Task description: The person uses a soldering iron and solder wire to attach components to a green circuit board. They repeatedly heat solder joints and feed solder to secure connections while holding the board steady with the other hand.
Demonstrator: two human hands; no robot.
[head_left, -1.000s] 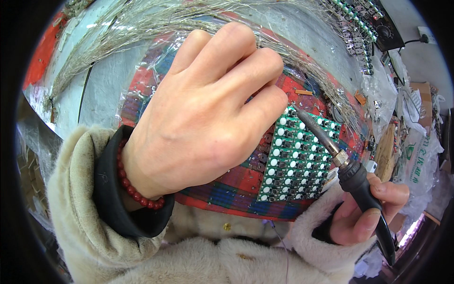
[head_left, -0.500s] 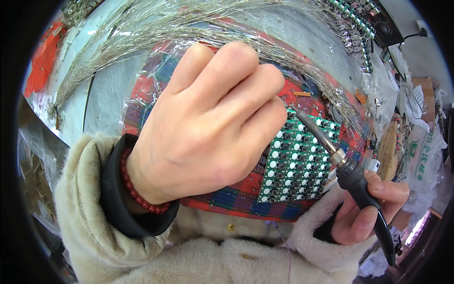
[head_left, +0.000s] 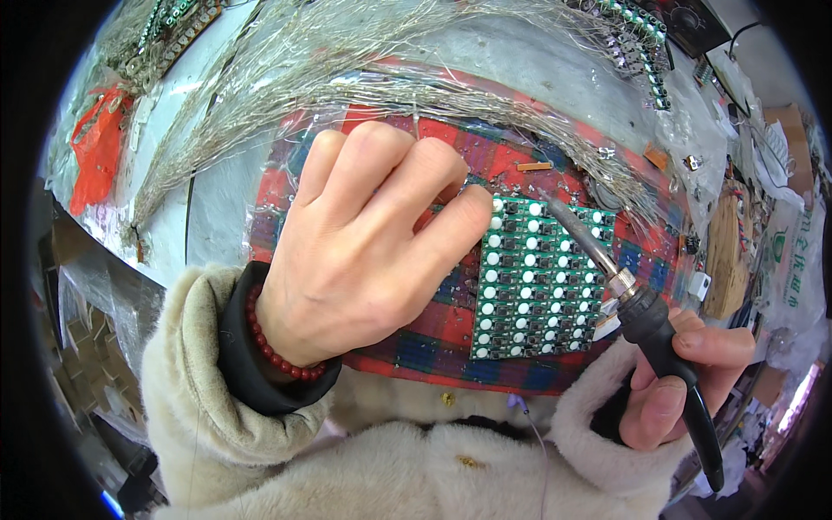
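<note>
My left hand (head_left: 364,234), with a red bead bracelet (head_left: 277,351) at the wrist, is closed with its fingers curled. It is over the plaid cloth, just this side of the long bundle of thin silvery wires (head_left: 347,91). The fingertips face away, so whatever they may pinch is hidden. My right hand (head_left: 685,381) grips a soldering iron (head_left: 654,325) by its black handle. The iron's metal tip points up and left, over the upper part of a green circuit board panel (head_left: 530,295) with rows of white round parts and black parts. The panel lies on the cloth.
The red and blue plaid cloth (head_left: 416,368) bears scattered solder bits and a small orange-brown strip (head_left: 535,166). At the left lies a red plastic bag (head_left: 102,156). To the right are a wood block (head_left: 724,264), clear plastic bags (head_left: 793,277) and a black box (head_left: 693,26) with a dial.
My left hand has drawn back from the panel toward the left, uncovering the panel's upper left corner. The soldering iron keeps nearly the same place over the panel. The view has shifted slightly.
</note>
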